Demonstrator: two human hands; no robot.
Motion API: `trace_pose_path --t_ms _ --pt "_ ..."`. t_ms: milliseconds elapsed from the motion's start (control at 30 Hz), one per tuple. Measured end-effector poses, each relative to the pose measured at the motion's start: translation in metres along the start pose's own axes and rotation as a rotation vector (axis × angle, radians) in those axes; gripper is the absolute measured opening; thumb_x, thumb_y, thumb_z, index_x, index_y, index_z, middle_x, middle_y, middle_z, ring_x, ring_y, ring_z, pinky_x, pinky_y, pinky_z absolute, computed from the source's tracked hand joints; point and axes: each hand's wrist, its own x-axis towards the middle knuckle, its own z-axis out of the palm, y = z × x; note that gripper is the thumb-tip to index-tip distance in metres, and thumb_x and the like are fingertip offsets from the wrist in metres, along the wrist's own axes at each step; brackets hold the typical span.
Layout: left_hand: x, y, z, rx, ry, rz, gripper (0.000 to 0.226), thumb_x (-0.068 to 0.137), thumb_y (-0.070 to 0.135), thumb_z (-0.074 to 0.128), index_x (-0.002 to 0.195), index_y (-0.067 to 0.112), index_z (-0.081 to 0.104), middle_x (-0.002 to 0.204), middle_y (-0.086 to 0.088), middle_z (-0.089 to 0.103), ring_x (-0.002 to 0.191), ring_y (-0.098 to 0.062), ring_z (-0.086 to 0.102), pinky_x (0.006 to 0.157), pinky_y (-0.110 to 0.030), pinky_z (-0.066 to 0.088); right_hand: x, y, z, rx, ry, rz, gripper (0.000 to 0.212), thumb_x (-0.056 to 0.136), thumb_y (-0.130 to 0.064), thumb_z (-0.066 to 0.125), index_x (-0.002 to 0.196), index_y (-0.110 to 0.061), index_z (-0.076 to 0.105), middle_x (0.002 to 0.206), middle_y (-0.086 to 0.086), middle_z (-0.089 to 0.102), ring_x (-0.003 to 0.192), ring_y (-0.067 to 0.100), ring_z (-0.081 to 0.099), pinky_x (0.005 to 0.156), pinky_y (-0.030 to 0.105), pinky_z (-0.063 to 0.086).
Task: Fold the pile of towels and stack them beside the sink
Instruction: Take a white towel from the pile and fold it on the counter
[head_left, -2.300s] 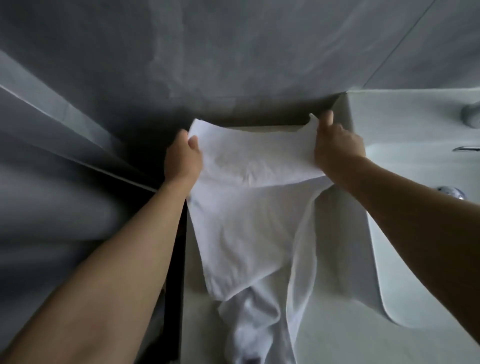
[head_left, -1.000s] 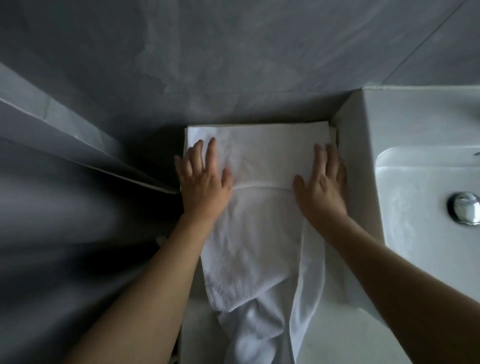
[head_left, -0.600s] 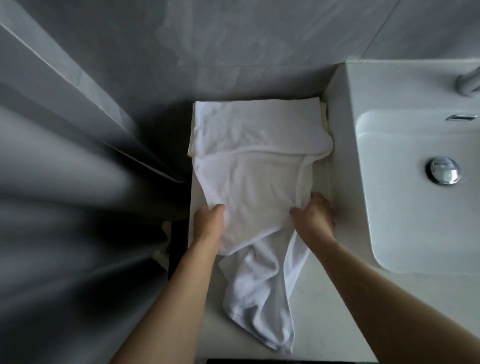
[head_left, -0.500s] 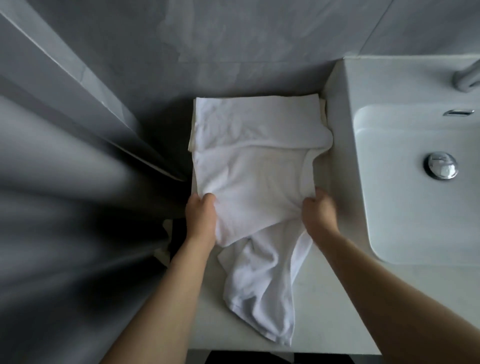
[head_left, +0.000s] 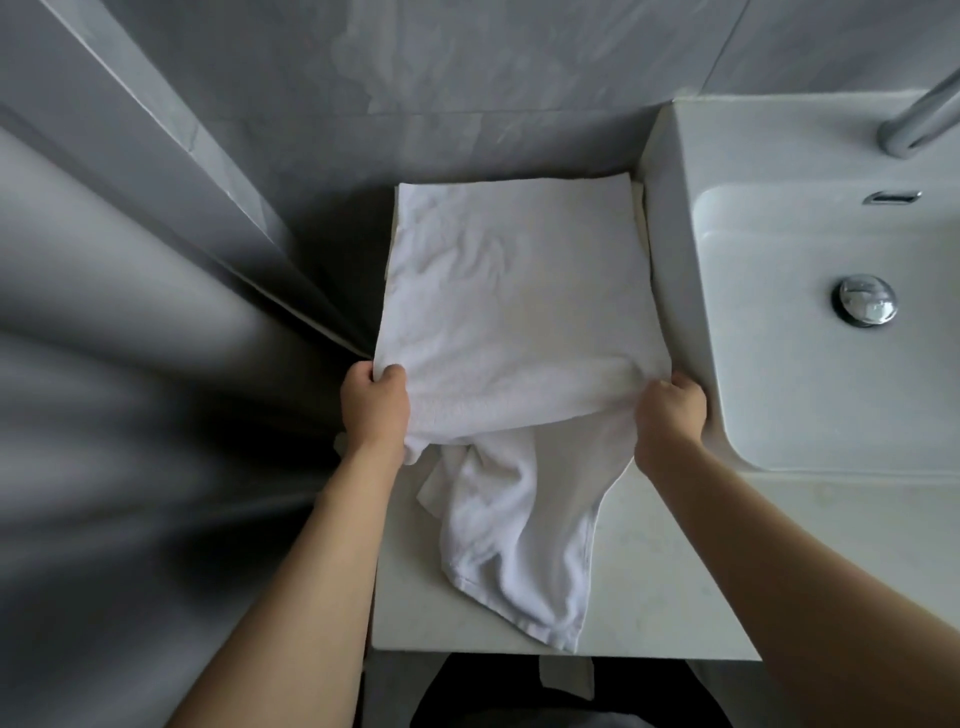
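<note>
Nearest the counter's (head_left: 649, 597) front edge, a loose towel tail (head_left: 519, 545) sprawls, its tip at the lip. Beyond it, the left hand (head_left: 373, 408) and right hand (head_left: 670, 415) each grip a corner of the white towel (head_left: 514, 301) left of the sink (head_left: 670, 156). Keeping both corners level would likely give a square fold; sink side and far wall leave little room.

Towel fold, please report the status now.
Left hand and right hand grip the white towel at its near fold. Tail hangs loose toward counter edge. Nothing blocking.
</note>
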Motion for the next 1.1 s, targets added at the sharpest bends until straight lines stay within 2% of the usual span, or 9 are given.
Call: trace_pose_path --t_ms 133,267,367,533,700,833,900,1000,1100 --pt "0.003 -0.009 0.001 0.053 -0.036 -0.012 0.018 0.091 0.026 0.055 0.104 0.012 0.056 0.100 -0.006 0.064 0.090 -0.025 0.064 0.080 -0.041 0.055 -0.002 0.009 -0.003 -0.060 0.014 -0.050 0.046 0.085 -0.001 0.036 0.125 -0.007 0.060 0.125 0.015 0.061 0.116 0.031 0.056 0.104 0.034 0.043" --pt "0.007 -0.020 -0.002 0.118 -0.100 -0.144 0.074 0.080 0.054 0.062 0.127 -0.003 0.051 0.122 -0.029 0.057 0.110 -0.045 0.059 0.095 -0.056 0.050 -0.007 0.027 -0.004 -0.215 -0.052 -0.074 0.044 0.092 -0.018 0.046 0.136 -0.009 0.046 0.134 0.017 0.054 0.120 0.036 0.052 0.102 0.039 0.042" --pt "-0.002 -0.037 -0.011 0.113 -0.090 -0.240 0.078 0.067 0.074 0.058 0.113 0.012 0.062 0.120 -0.015 0.063 0.107 -0.036 0.063 0.099 -0.057 0.049 -0.016 0.049 -0.006 -0.337 -0.095 0.026 0.060 0.089 -0.025 0.056 0.142 -0.007 0.035 0.137 0.017 0.048 0.122 0.038 0.048 0.102 0.039 0.041" --pt "-0.034 -0.062 -0.018 0.164 -0.259 -0.111 0.077 0.059 0.072 0.062 0.111 0.016 0.063 0.112 -0.001 0.059 0.111 -0.028 0.059 0.092 -0.044 0.051 -0.026 0.079 -0.019 -0.312 -0.250 0.181 0.027 0.079 -0.010 0.057 0.106 -0.002 0.059 0.086 0.008 0.061 0.073 0.025 0.057 0.060 0.027 0.045" --pt "-0.049 -0.070 -0.016 0.442 -0.370 -0.014 0.098 0.051 0.075 0.067 0.133 0.026 0.048 0.117 0.004 0.033 0.123 -0.024 0.038 0.107 -0.048 0.039 -0.023 0.090 -0.035 -0.265 -0.327 0.241 0.011 0.083 -0.003 0.049 0.082 -0.003 0.060 0.084 0.018 0.062 0.071 0.030 0.058 0.065 0.039 0.052" --pt "-0.065 -0.075 -0.005 0.610 -0.089 0.014 0.059 0.076 0.067 0.066 0.105 0.019 0.050 0.089 0.010 0.044 0.100 -0.029 0.052 0.080 -0.040 0.032 -0.030 0.094 -0.050 -0.258 -0.480 0.312 0.011 0.086 -0.010 0.062 0.087 0.001 0.061 0.079 0.019 0.065 0.066 0.030 0.064 0.059 0.032 0.056" --pt "-0.069 -0.080 -0.007 0.615 -0.036 -0.016 0.038 0.093 0.053 0.055 0.101 0.016 0.050 0.104 -0.002 0.060 0.104 -0.033 0.056 0.080 -0.039 0.031 -0.039 0.101 -0.054 -0.342 -0.570 0.331 0.015 0.084 -0.011 0.065 0.090 0.002 0.063 0.075 0.018 0.063 0.061 0.027 0.060 0.065 0.036 0.055" --pt "-0.069 -0.092 -0.016 0.671 -0.087 0.023 0.026 0.098 0.033 0.050 0.112 0.012 0.058 0.116 -0.012 0.062 0.109 -0.036 0.058 0.090 -0.041 0.048 -0.055 0.114 -0.059 -0.401 -0.722 0.356 0.005 0.085 -0.007 0.063 0.087 -0.003 0.063 0.072 0.013 0.068 0.060 0.025 0.064 0.064 0.035 0.058" --pt "-0.072 -0.099 -0.025 0.731 -0.196 0.071 0.020 0.096 0.029 0.049 0.099 0.015 0.063 0.096 -0.007 0.061 0.088 -0.029 0.061 0.075 -0.037 0.052 -0.066 0.126 -0.061 -0.258 -0.713 0.322 0.012 0.087 0.003 0.054 0.088 -0.006 0.062 0.079 0.010 0.068 0.068 0.022 0.066 0.053 0.028 0.056"
